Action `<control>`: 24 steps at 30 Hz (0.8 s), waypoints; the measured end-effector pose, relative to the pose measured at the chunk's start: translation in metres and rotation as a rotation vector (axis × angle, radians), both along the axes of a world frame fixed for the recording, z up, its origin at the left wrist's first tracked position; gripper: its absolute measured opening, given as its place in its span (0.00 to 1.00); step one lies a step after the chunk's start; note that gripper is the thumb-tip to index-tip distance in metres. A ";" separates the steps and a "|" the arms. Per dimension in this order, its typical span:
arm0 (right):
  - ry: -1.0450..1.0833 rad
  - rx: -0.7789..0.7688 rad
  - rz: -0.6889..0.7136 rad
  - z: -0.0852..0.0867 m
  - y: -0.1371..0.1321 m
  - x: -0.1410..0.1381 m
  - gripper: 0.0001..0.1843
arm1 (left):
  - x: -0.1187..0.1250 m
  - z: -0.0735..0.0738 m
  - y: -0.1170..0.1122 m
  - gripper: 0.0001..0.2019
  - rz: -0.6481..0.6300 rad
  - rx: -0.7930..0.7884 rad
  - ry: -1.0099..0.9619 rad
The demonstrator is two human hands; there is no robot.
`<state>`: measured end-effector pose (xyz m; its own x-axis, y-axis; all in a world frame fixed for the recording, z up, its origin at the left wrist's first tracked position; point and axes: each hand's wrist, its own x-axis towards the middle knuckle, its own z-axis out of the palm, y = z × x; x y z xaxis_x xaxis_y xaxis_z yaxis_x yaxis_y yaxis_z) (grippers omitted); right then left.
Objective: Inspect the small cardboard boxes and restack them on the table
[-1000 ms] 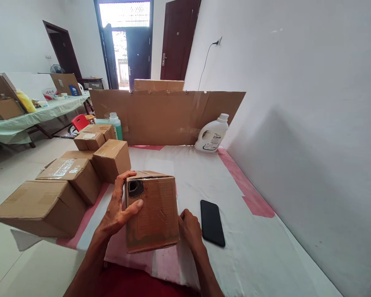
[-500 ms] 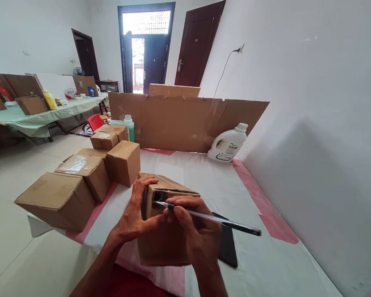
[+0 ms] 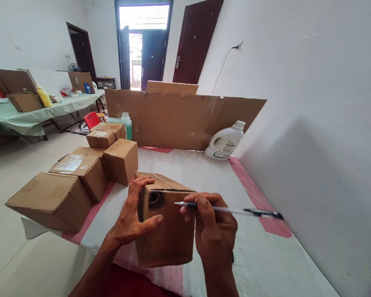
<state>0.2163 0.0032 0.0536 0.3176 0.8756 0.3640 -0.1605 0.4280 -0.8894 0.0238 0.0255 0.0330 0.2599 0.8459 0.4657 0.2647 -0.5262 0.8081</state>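
Observation:
A cardboard box [image 3: 170, 241] stands on the cloth-covered table right before me, one face turned my way. Near that face's upper left corner is a round hole [image 3: 156, 199] with a dark drawn outline about it. My left hand [image 3: 136, 210] grips the box's left edge, fingers over the top and thumb on the front. Pinched in my right hand [image 3: 212, 218] is a clear ballpoint pen [image 3: 228, 209], its cap on the rear end. The pen's tip points left, in front of the box face to the right of the hole; whether it touches cannot be told.
Several closed cardboard boxes [image 3: 49, 198] line the table's left side. A green bottle [image 3: 127, 126] stands behind them. A cardboard panel [image 3: 170, 121] spans the back, with a white jug [image 3: 225, 142] at its right end. A white wall [image 3: 315, 123] borders the right side.
My right hand has drawn the pen rightward, away from the hole, which now shows in full. My left hand still holds the box. The view has shifted slightly.

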 end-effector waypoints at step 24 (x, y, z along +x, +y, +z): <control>-1.297 -1.048 -0.263 -0.125 0.009 0.095 0.24 | -0.008 -0.006 0.001 0.34 0.035 -0.054 0.008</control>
